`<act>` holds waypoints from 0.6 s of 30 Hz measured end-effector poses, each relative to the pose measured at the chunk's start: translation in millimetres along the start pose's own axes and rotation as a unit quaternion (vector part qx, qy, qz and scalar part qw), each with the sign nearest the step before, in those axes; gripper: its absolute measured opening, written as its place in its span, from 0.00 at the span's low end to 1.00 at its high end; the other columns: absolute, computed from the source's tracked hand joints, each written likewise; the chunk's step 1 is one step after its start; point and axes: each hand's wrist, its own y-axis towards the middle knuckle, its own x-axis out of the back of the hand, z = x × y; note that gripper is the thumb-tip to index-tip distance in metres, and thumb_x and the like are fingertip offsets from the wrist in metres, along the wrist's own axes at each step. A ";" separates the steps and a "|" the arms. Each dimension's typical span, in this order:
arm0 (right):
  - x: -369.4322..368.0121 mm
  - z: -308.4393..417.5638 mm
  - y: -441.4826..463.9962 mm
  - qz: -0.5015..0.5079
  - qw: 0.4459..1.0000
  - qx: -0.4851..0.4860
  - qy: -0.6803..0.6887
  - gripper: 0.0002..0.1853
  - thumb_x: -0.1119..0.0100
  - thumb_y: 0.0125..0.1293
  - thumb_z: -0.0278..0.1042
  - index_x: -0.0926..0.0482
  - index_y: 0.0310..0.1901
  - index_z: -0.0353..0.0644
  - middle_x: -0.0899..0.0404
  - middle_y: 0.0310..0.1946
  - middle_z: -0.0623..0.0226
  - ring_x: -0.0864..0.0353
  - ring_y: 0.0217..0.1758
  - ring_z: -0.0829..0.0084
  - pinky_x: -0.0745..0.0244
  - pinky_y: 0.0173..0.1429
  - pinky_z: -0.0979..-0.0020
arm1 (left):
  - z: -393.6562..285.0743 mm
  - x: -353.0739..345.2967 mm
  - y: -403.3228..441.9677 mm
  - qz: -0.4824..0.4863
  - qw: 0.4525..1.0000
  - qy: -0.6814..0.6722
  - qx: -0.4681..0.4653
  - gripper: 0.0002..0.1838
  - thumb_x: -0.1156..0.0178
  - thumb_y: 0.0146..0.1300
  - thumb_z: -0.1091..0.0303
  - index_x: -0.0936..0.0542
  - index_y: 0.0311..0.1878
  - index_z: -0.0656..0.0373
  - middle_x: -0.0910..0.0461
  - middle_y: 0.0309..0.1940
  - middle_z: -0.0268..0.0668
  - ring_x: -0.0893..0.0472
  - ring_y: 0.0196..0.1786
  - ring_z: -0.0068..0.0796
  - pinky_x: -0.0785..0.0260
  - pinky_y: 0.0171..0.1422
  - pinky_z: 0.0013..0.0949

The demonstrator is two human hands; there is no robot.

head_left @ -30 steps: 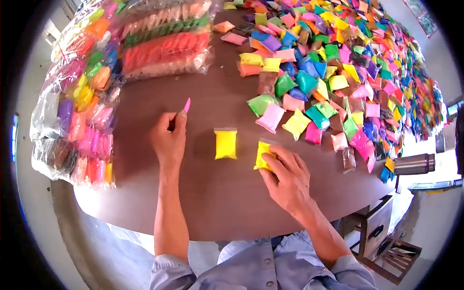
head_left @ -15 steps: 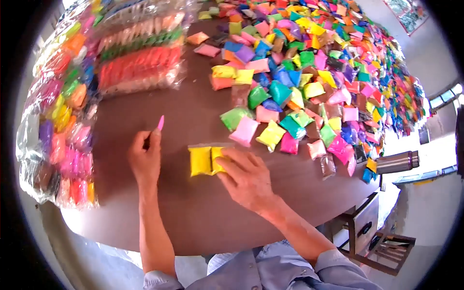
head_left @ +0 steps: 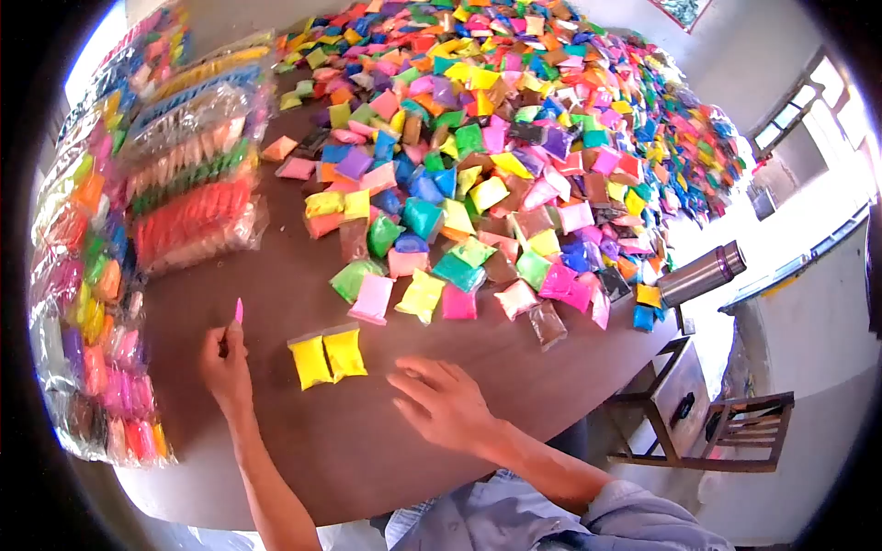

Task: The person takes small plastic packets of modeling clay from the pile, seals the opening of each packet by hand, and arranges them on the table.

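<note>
Two yellow packets (head_left: 328, 357) lie side by side on the brown table (head_left: 276, 450), in clear plastic that shows along their top edge. To their left, my left hand (head_left: 228, 363) is closed with the fingertips pinched on a slim, pointed pink piece (head_left: 239, 310) that sticks up; its exact kind I cannot make out. My right hand (head_left: 443, 404) hovers just right of the packets, fingers extended and apart, holding nothing. A pink packet (head_left: 371, 298) and a bright yellow one (head_left: 421, 296) lie beyond, at the near edge of the heap.
A large heap of small coloured packets (head_left: 514, 165) spreads over the far and right table. Clear bags of sorted packets (head_left: 197, 225) line the left, with more bagged colours (head_left: 96, 349) along the edge. A steel bottle (head_left: 703, 274) lies at right, near a wooden chair (head_left: 749, 432).
My right hand has let go of the yellow packets and drawn away to the right. My left hand keeps the pink piece. The whole view has swung, shifting the table leftward and down.
</note>
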 end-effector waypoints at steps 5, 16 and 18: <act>26.6 -4.9 -39.4 0.001 0.999 -0.049 -0.010 0.16 0.29 0.60 0.30 0.16 0.51 0.43 0.20 0.57 0.62 0.17 0.56 0.59 0.22 0.59 0.59 | 7.2 -1.2 2.7 0.001 0.999 0.017 -0.034 0.14 0.37 0.73 0.61 0.20 0.36 0.63 0.27 0.23 0.28 0.29 0.28 0.18 0.36 0.34 0.28; 31.7 -7.8 -50.1 -0.002 0.998 -0.055 0.013 0.15 0.32 0.65 0.32 0.17 0.52 0.40 0.22 0.59 0.62 0.19 0.56 0.61 0.24 0.60 0.61 | 15.1 -1.2 3.0 0.017 0.998 0.050 -0.039 0.15 0.38 0.75 0.59 0.21 0.38 0.62 0.26 0.25 0.30 0.28 0.29 0.21 0.36 0.33 0.30; 30.4 -8.7 -50.6 -0.007 0.998 -0.057 0.015 0.14 0.32 0.66 0.32 0.17 0.52 0.40 0.22 0.59 0.62 0.19 0.56 0.61 0.24 0.60 0.61 | 22.4 -0.9 5.3 0.022 0.997 0.047 -0.051 0.15 0.38 0.75 0.59 0.21 0.37 0.62 0.26 0.25 0.30 0.28 0.29 0.21 0.36 0.33 0.31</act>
